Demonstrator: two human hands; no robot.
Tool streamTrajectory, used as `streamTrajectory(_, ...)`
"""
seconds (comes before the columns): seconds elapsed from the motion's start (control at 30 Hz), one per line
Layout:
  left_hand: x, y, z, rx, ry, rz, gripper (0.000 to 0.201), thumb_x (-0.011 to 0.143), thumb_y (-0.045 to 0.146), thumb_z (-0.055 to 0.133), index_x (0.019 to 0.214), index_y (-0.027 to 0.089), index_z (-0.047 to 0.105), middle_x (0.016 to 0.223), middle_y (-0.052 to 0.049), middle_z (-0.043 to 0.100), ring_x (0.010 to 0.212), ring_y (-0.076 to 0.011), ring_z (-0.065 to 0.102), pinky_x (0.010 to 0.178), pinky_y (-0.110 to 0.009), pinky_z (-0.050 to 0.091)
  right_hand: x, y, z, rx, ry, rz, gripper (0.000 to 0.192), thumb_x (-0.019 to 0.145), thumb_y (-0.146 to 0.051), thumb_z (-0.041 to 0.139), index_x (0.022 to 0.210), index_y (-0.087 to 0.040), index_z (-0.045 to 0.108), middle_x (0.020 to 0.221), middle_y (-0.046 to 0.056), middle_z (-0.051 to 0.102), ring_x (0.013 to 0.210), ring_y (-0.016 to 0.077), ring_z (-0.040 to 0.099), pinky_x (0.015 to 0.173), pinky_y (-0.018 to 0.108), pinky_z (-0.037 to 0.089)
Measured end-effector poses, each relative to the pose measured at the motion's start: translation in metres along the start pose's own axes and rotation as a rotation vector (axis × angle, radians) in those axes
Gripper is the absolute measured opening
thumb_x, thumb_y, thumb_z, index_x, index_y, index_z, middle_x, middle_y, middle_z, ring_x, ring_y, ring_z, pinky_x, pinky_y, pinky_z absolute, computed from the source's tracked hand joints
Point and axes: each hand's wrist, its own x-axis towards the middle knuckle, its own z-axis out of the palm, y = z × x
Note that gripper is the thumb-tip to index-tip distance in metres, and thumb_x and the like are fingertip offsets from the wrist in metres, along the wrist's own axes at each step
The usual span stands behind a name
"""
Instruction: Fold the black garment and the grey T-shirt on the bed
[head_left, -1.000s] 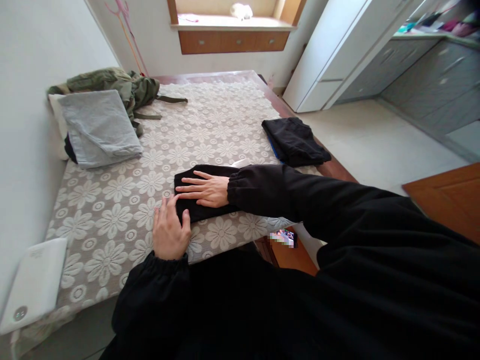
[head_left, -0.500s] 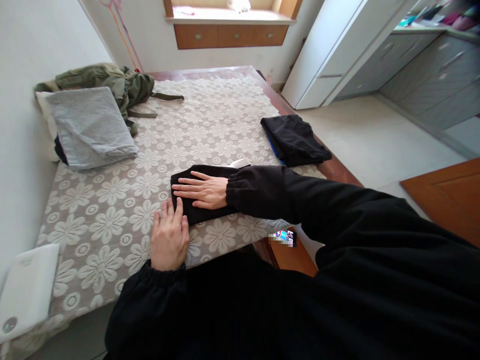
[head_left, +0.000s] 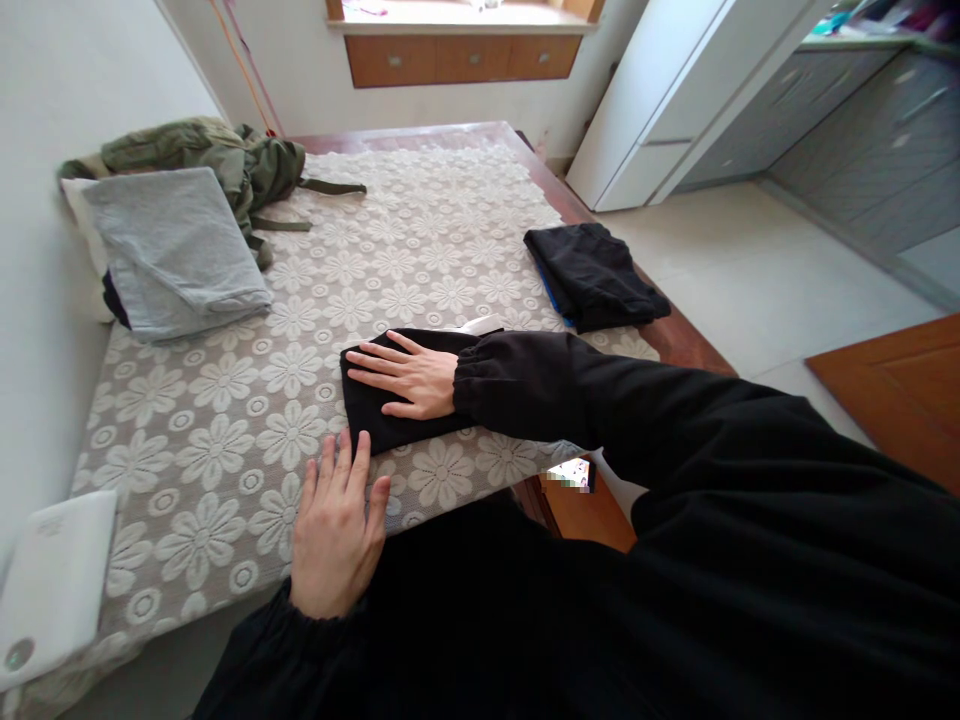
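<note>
The folded black cloth (head_left: 397,395) lies near the worktop's front edge, under the right hand (head_left: 409,378), whose fingers (head_left: 375,362) are spread flat on it, gripping nothing. The left hand (head_left: 334,530) rests open on the lace cover (head_left: 225,420) just in front of the cloth, fingertips at its near edge.

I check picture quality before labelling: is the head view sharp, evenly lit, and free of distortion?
Head view: mostly sharp; daylight from the window, soft shadows only. Wide-lens bending shows on the cabinet edges. A pixelated patch sits below the table edge. The right hand on the black garment is clear.
</note>
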Motion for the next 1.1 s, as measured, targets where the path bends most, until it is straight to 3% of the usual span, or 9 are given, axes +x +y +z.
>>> streamTrajectory(0.07, -0.003, 0.001, -0.001, 0.003, -0.002, 0.007, 0.066, 0.110, 0.047, 0.034, 0.165, 0.013, 0.044, 0.169, -0.019, 0.046, 0.163, -0.0385, 0.033, 0.131, -0.062, 0.029, 0.000, -0.001, -0.001, 0.009, -0.010, 0.008, 0.071, 0.101, -0.056, 0.049, 0.165, -0.025, 0.047, 0.173, 0.006, 0.037, 0.163, 0.0199, 0.032, 0.136, 0.031, 0.006)
streamTrajectory(0.27, 0.006, -0.001, -0.009, -0.124, -0.037, -0.053, 0.062, 0.107, 0.050, 0.041, 0.157, 0.015, 0.056, 0.167, -0.019, 0.048, 0.162, -0.0382, 0.034, 0.131, -0.063, 0.030, 0.002, -0.005, -0.018, 0.126, -0.170, 0.009, 0.071, 0.108, -0.048, 0.043, 0.169, -0.014, 0.034, 0.179, 0.015, 0.024, 0.166, 0.0325, 0.021, 0.134, 0.061, 0.013)
streamTrajectory(0.37, 0.015, -0.005, -0.021, -0.380, -0.106, -0.157, 0.058, 0.103, 0.056, 0.050, 0.147, 0.021, 0.066, 0.165, -0.015, 0.053, 0.161, -0.0359, 0.037, 0.132, -0.060, 0.031, 0.002, -0.005, -0.022, 0.189, -0.178, 0.014, 0.070, 0.107, -0.044, 0.048, 0.169, -0.015, 0.034, 0.179, 0.017, 0.024, 0.167, 0.0335, 0.019, 0.134, 0.062, 0.012)
streamTrajectory(0.5, 0.026, -0.007, -0.034, -0.855, -0.122, -0.340, 0.056, 0.097, 0.058, 0.062, 0.143, 0.026, 0.063, 0.159, -0.012, 0.059, 0.152, -0.0349, 0.051, 0.128, -0.055, 0.040, 0.003, -0.005, -0.026, 0.269, -0.165, 0.038, 0.071, 0.105, -0.039, 0.052, 0.170, -0.016, 0.032, 0.179, 0.017, 0.025, 0.167, 0.0324, 0.020, 0.135, 0.059, 0.012)
streamTrajectory(0.6, 0.039, -0.009, -0.036, -1.147, -0.054, -0.454, 0.057, 0.094, 0.054, 0.067, 0.143, 0.026, 0.057, 0.164, -0.012, 0.053, 0.142, -0.0329, 0.059, 0.114, -0.049, 0.056, 0.003, -0.005, -0.029, 0.334, -0.149, 0.042, 0.072, 0.105, -0.036, 0.054, 0.170, -0.015, 0.032, 0.177, 0.019, 0.028, 0.166, 0.0325, 0.023, 0.134, 0.060, 0.014)
streamTrajectory(0.7, 0.057, -0.016, -0.038, -1.283, -0.085, -0.544, 0.062, 0.091, 0.049, 0.071, 0.146, 0.028, 0.052, 0.164, -0.013, 0.050, 0.120, -0.0257, 0.071, 0.092, -0.039, 0.066, 0.002, -0.005, -0.032, 0.382, -0.123, 0.045, 0.071, 0.104, -0.034, 0.055, 0.169, -0.016, 0.033, 0.176, 0.019, 0.032, 0.165, 0.0319, 0.026, 0.133, 0.059, 0.018)
streamTrajectory(0.87, 0.090, -0.030, -0.042, -1.313, -0.235, -0.567, 0.076, 0.087, 0.045, 0.076, 0.155, 0.034, 0.043, 0.138, -0.009, 0.067, 0.087, -0.0157, 0.073, 0.065, -0.026, 0.061, 0.001, -0.004, -0.033, 0.446, -0.070, 0.031, 0.071, 0.104, -0.032, 0.056, 0.169, -0.017, 0.032, 0.175, 0.018, 0.035, 0.163, 0.0306, 0.029, 0.132, 0.056, 0.023)
streamTrajectory(1.0, 0.116, -0.041, -0.034, -1.216, -0.341, -0.531, 0.087, 0.088, 0.053, 0.075, 0.162, 0.035, 0.034, 0.116, -0.007, 0.074, 0.076, -0.0176, 0.073, 0.059, -0.026, 0.058, 0.001, -0.002, -0.033, 0.501, -0.026, 0.016, 0.076, 0.100, -0.025, 0.055, 0.170, -0.016, 0.028, 0.173, 0.019, 0.037, 0.163, 0.0302, 0.030, 0.132, 0.056, 0.025)
streamTrajectory(1.1, 0.136, -0.047, -0.029, -1.067, -0.403, -0.490, 0.088, 0.085, 0.059, 0.076, 0.161, 0.033, 0.038, 0.111, -0.007, 0.076, 0.082, -0.0218, 0.075, 0.063, -0.030, 0.061, 0.002, 0.001, -0.033, 0.538, 0.023, -0.001, 0.081, 0.096, -0.019, 0.053, 0.172, -0.016, 0.023, 0.173, 0.019, 0.037, 0.164, 0.0288, 0.028, 0.133, 0.055, 0.025)
